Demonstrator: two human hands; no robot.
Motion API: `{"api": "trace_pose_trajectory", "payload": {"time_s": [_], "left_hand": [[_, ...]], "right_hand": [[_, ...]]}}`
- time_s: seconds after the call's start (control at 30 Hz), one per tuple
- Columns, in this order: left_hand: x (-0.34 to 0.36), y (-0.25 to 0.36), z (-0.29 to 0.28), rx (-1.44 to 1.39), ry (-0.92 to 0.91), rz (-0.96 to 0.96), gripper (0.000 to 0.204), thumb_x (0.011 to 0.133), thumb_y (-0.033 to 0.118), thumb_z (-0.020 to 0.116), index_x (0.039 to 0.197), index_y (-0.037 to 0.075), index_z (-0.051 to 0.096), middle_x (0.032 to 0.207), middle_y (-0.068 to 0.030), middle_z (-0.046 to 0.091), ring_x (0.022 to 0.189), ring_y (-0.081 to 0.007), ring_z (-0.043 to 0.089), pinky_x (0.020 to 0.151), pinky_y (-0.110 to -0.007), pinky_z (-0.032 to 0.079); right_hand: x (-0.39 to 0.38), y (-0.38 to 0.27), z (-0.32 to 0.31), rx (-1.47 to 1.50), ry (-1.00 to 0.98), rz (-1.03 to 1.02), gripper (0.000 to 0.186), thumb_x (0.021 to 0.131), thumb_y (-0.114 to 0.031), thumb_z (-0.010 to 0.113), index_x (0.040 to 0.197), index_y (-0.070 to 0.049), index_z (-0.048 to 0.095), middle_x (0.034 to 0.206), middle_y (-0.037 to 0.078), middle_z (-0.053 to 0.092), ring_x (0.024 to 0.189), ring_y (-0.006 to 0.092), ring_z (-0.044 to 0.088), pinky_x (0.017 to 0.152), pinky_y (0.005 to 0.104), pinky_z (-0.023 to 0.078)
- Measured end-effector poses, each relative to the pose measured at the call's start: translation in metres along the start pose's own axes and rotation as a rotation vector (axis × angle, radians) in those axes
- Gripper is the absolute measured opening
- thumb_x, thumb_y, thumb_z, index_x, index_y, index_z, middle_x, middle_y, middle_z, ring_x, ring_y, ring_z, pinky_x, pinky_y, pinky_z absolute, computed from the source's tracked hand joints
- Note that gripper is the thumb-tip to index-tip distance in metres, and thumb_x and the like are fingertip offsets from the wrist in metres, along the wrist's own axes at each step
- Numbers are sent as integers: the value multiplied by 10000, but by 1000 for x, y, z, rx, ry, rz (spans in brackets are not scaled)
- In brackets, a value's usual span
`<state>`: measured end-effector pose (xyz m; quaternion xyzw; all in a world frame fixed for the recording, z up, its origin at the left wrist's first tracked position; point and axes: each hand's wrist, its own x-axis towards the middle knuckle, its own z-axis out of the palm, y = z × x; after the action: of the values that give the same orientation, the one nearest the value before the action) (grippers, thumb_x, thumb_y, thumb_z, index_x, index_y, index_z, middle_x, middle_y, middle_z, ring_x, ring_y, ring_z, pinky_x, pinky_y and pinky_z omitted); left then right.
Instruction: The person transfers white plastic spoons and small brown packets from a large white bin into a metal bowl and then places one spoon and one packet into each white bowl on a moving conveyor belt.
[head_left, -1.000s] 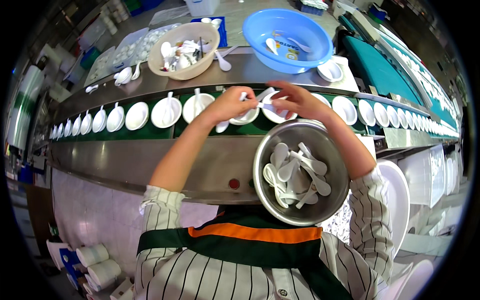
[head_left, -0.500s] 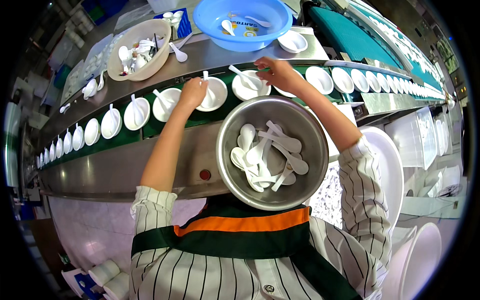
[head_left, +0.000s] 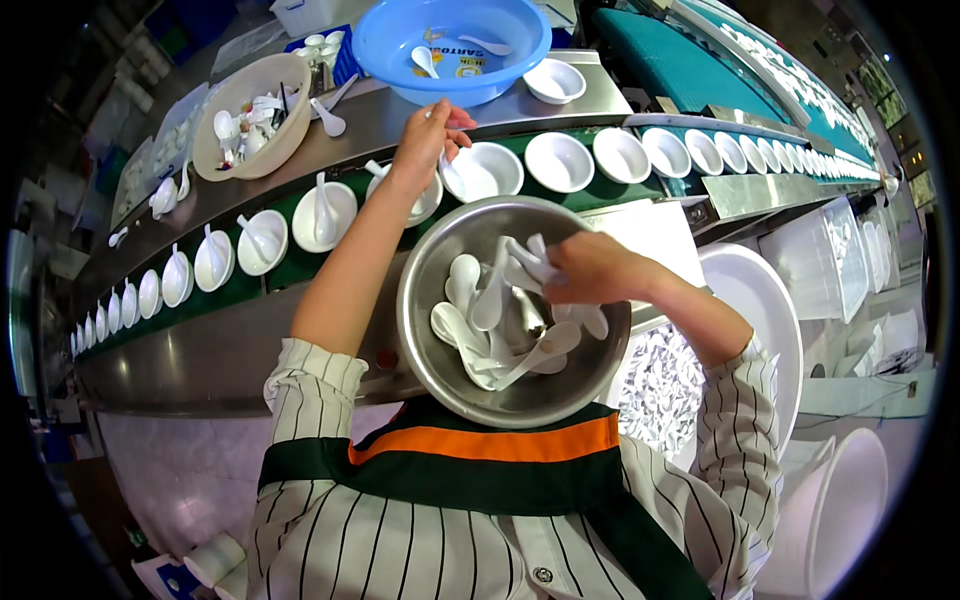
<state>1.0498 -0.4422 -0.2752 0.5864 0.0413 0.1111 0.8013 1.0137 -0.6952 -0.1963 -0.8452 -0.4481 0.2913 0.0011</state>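
My left hand [head_left: 425, 145] is raised over the line of white bowls [head_left: 560, 160] on the green conveyor, fingers curled on a white spoon [head_left: 450, 172] whose scoop hangs above a bowl. My right hand [head_left: 595, 270] reaches into the steel bowl [head_left: 425, 385] in front of me, its fingers closed on white spoons [head_left: 530, 262] at the bowl's right. More white spoons lie jumbled inside it. Bowls to the left of my left hand mostly have a spoon in them; those to the right show none.
Behind the conveyor stand a blue basin [head_left: 450, 25] with two spoons and a cream basin [head_left: 210, 150] of mixed utensils. A turquoise belt [head_left: 660, 70] runs at back right. A large white tub [head_left: 750, 270] with small white pieces sits below my right arm.
My right hand has come down from the conveyor into the steel bowl and taken hold of spoons. My left hand has moved up and right along the line. The view has shifted.
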Motion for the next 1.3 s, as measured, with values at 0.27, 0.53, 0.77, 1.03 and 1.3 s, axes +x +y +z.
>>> {"api": "trace_pose_trajectory", "payload": {"time_s": [0.27, 0.53, 0.77, 1.03, 1.3], "left_hand": [[18, -58, -26, 994, 393, 216, 367, 773, 278, 606, 977, -20, 540, 875, -186, 565, 845, -357, 541, 790, -416, 424], [-30, -33, -24, 1051, 336, 437, 269, 746, 184, 638, 944, 23, 555, 897, -141, 581, 902, -302, 540, 816, -366, 415], [-41, -49, -2, 1001, 6, 215, 236, 765, 176, 631, 940, 27, 576, 851, -103, 623, 795, -188, 592, 725, -298, 464], [-61, -21, 16, 685, 9, 103, 146, 827, 133, 572, 916, 20, 595, 823, -33, 615, 770, -109, 569, 688, -242, 448], [-88, -7, 57, 775, -252, -10, 235, 855, 214, 538, 830, -18, 568, 656, -19, 502, 626, -83, 422, 572, -254, 376]], "right_hand": [[76, 72, -67, 366, 510, 37, 342, 654, -283, 643, 821, 15, 640, 720, 174, 625, 659, 267, 619, 616, 351, 479], [153, 104, -21, 276, 336, 84, 410, 694, -338, 601, 874, 29, 634, 847, 214, 625, 802, 324, 613, 726, 376, 471], [169, 140, -23, 50, 398, 91, 337, 690, -300, 602, 859, -11, 640, 855, 193, 624, 825, 333, 606, 731, 410, 478], [157, 118, -18, 69, 653, 5, 330, 614, -292, 715, 837, -65, 628, 783, 157, 627, 777, 328, 605, 691, 409, 482], [155, 157, -6, 151, 870, 64, 271, 807, -342, 557, 837, -76, 596, 744, 155, 624, 713, 350, 597, 622, 441, 466]]}}
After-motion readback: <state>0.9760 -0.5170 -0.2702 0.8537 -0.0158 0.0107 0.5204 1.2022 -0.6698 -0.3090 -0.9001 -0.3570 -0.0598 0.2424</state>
